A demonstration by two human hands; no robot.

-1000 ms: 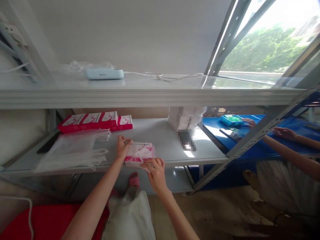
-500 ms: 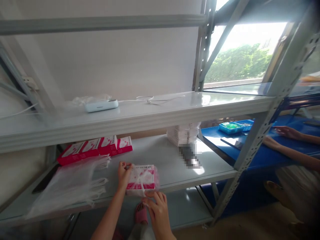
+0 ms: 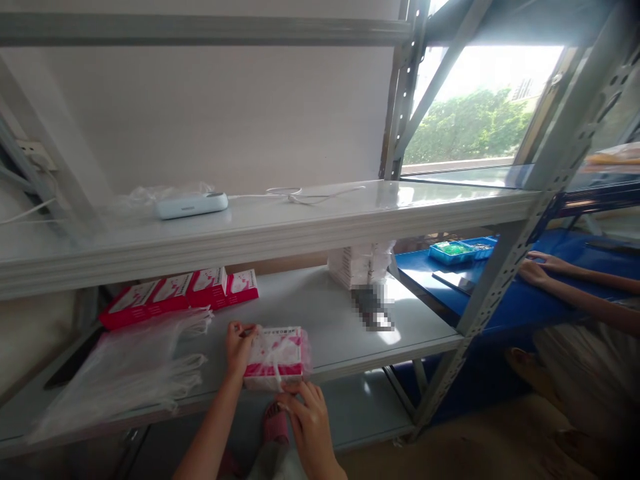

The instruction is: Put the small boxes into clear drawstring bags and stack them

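Pink and white, the boxed packet (image 3: pixel 275 357) lay flat near the front edge of the grey middle shelf (image 3: pixel 325 313), wrapped in a thin clear bag whose film showed as a haze over the printed top. The left hand (image 3: pixel 239 347) rested at the packet's left end, its fingers curled and pinching the loose plastic at the upper left corner. The right hand (image 3: pixel 307 417) came up from below the shelf edge, its fingertips pressed against the packet's front side, thumb and forefinger closed on the film there; how firmly they gripped could not be told. To the left of the packet, a loose stack of clear bags (image 3: pixel 125 367) was spread over the shelf, reaching almost to the left hand. Behind that, toward the wall, a row of pink boxes (image 3: pixel 180 297) lay side by side. Farther right on the same shelf stood a pile of white packets (image 3: pixel 357 263), well apart from the hands. On the upper shelf (image 3: pixel 280 230) sat a pale blue device (image 3: pixel 191 205) with a white cable (image 3: pixel 300 195) trailing to its right. Beyond the rack's slanted post, another person's hands (image 3: pixel 537 267) rested on a blue table (image 3: pixel 530 300) near a small blue tray (image 3: pixel 453 252).
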